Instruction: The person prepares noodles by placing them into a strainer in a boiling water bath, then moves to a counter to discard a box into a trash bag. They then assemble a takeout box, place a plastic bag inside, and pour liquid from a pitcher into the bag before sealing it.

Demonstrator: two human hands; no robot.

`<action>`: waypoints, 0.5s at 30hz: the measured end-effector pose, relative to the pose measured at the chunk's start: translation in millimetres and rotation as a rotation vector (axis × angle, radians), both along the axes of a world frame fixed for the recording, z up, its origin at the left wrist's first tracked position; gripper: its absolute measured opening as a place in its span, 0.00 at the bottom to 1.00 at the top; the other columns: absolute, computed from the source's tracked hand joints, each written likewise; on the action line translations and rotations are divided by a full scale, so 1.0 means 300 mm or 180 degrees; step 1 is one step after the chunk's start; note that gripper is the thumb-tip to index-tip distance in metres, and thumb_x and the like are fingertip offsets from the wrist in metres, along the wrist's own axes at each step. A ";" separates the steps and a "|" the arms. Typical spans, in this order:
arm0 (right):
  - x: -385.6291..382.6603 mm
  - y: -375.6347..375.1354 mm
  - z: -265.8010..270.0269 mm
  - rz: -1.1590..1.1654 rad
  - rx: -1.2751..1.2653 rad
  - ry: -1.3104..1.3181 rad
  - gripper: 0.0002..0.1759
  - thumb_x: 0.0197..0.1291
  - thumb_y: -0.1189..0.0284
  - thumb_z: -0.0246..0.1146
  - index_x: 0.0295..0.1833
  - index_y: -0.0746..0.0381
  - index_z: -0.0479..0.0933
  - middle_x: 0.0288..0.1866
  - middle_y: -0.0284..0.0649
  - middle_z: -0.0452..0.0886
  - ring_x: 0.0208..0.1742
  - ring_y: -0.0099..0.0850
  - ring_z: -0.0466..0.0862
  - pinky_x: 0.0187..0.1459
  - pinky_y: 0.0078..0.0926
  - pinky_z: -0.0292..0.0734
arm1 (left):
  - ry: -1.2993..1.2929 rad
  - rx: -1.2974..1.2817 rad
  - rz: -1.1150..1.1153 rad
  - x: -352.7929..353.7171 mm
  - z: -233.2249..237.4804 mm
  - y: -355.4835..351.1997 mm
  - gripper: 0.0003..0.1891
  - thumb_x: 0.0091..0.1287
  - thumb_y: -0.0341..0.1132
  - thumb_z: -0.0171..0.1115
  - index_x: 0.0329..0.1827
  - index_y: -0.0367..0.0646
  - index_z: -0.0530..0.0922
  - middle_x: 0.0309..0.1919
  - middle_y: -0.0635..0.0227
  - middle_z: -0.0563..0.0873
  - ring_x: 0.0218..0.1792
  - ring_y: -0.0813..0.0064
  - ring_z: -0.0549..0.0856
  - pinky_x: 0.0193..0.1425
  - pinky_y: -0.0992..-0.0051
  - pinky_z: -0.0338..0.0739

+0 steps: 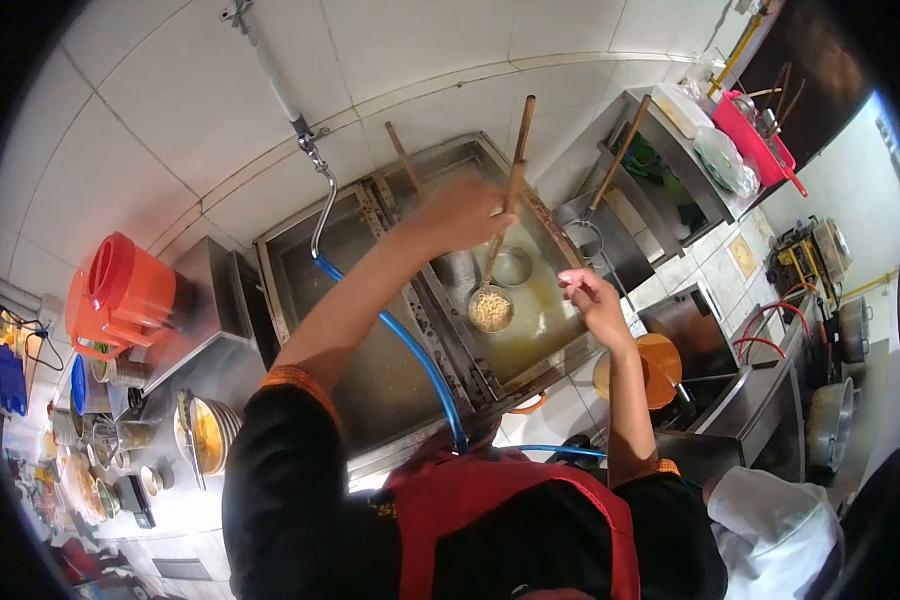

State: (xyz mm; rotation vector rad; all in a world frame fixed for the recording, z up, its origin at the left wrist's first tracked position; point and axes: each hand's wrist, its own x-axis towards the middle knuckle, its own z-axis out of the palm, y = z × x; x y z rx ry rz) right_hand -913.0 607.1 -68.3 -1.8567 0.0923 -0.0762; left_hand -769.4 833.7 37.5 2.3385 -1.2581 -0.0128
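Over a rectangular steel vat of cloudy, yellowish liquid (545,335), the left hand (470,214) is clamped around the long brown wooden handle (522,135) of a round metal strainer (491,326). Small pale pieces (490,308) fill the strainer, low in the vat, just beside a second round metal strainer (511,267). Near the vat's right edge, the right hand (592,298) hovers with bent fingers; whether their tips touch, I cannot tell.

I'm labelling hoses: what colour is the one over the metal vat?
The hose is blue, clearest in the head view.
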 end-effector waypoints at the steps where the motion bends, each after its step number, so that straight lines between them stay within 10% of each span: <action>1: -0.024 -0.027 0.024 -0.0056 -0.0144 -0.0034 0.09 0.58 0.79 0.56 0.45 0.64 0.75 0.37 0.32 0.78 0.39 0.21 0.75 0.43 0.17 0.70 | -0.0100 -0.0040 -0.0102 0.020 -0.022 0.023 0.10 0.60 0.39 0.54 0.39 0.43 0.76 0.33 0.55 0.81 0.37 0.57 0.81 0.42 0.64 0.73; 5: -0.080 -0.304 -0.016 -0.1198 -0.1399 -0.0187 0.11 0.55 0.79 0.56 0.45 0.61 0.76 0.32 0.40 0.81 0.33 0.26 0.80 0.36 0.22 0.73 | 0.0534 -0.0060 -0.0559 0.066 0.051 0.071 0.12 0.57 0.30 0.53 0.44 0.44 0.77 0.37 0.59 0.82 0.38 0.66 0.81 0.45 0.72 0.74; 10: -0.100 -0.610 -0.411 -0.1266 -0.3021 0.0966 0.18 0.51 0.60 0.63 0.42 0.61 0.74 0.32 0.53 0.80 0.36 0.46 0.81 0.38 0.36 0.74 | 0.1252 -0.0595 0.0815 0.332 -0.053 0.109 0.12 0.56 0.34 0.56 0.43 0.42 0.78 0.36 0.60 0.82 0.35 0.65 0.81 0.41 0.72 0.75; 13: -0.083 -0.569 -0.472 -0.1585 -0.2090 0.0763 0.17 0.50 0.63 0.66 0.40 0.62 0.72 0.25 0.50 0.80 0.29 0.41 0.82 0.33 0.34 0.74 | 0.1642 -0.0697 0.1553 0.701 -0.402 0.217 0.12 0.57 0.36 0.55 0.39 0.38 0.79 0.33 0.60 0.83 0.31 0.66 0.82 0.34 0.69 0.76; 15: -0.054 -0.570 -0.533 -0.1781 -0.1236 0.0657 0.13 0.48 0.72 0.66 0.38 0.62 0.71 0.19 0.42 0.79 0.22 0.31 0.81 0.27 0.28 0.72 | -0.0791 0.2430 0.0637 0.761 -0.481 0.243 0.14 0.57 0.39 0.55 0.29 0.35 0.80 0.31 0.56 0.83 0.32 0.62 0.83 0.32 0.66 0.77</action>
